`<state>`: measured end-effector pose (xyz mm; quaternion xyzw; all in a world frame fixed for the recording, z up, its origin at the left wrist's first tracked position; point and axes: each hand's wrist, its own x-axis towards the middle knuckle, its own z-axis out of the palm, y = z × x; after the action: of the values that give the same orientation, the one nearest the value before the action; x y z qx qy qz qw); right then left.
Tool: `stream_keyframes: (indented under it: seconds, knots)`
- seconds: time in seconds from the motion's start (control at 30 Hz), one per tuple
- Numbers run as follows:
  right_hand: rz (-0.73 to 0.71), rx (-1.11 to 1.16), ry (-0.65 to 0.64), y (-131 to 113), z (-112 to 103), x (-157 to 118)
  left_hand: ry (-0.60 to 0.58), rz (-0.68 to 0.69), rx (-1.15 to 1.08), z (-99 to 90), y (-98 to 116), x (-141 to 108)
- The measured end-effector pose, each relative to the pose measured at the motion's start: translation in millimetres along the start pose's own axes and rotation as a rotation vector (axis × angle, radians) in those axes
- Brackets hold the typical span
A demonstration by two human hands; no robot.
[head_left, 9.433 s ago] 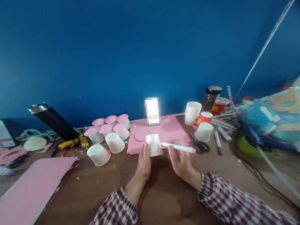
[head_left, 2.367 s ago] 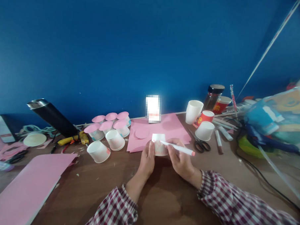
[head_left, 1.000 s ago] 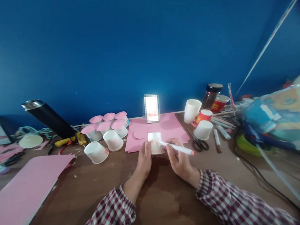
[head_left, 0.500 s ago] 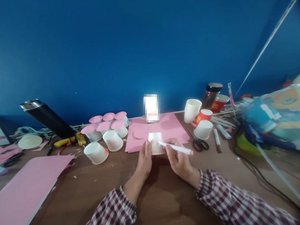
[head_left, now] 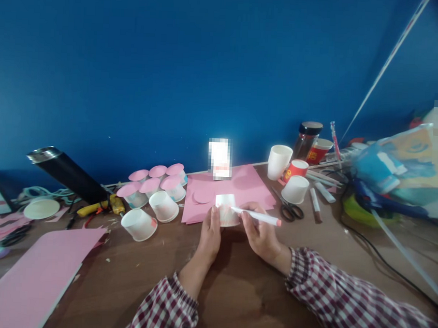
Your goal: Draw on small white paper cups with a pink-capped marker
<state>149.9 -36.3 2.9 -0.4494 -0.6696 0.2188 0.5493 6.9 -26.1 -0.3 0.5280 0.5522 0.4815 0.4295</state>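
My left hand (head_left: 210,231) is closed around the side of a white paper cup (head_left: 226,203), which has faint pink-red marks on its wall. Between the fingers of my right hand (head_left: 261,236) is a white marker (head_left: 260,216) with a pink-orange end, its tip against or very near the cup's side. Behind the cup lie pink paper sheets (head_left: 247,182) with a cut pink circle (head_left: 202,196) on top. To the left stand two white paper cups (head_left: 138,226) and several cups topped with pink discs (head_left: 151,184).
Right of my hands are scissors (head_left: 292,211), a white cup (head_left: 295,190), a red cup (head_left: 297,169), markers (head_left: 315,202), a dark-lidded jar (head_left: 307,139) and a blue glue gun (head_left: 388,198) with a cable. A black flask (head_left: 69,174), yellow-handled tool (head_left: 93,208) and pink sheet (head_left: 43,267) lie left.
The pink-red marks on the cup look slightly more extensive. Both hands keep nearly the same pose, and the whole view has shifted a little.
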Motion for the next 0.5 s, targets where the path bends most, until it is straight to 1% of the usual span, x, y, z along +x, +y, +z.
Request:
stream_keyframes:
  seconds: [0.1,0.17,0.43,0.5]
  knots:
    - [0.002,0.003,-0.004,1.1,0.4,0.2,0.031,-0.034,0.050,-0.2,1.0,-0.6]
    - [-0.001,0.001,0.001,0.9,0.4,0.6,0.025,-0.034,0.056,0.0,1.3,-0.6]
    - [-0.003,0.009,-0.010,-1.8,-0.7,0.8,0.011,-0.012,0.000,0.9,2.6,-0.4]
    - [-0.017,0.009,-0.020,-1.3,-0.5,0.2,0.033,-0.024,-0.009,1.5,3.7,-1.0]
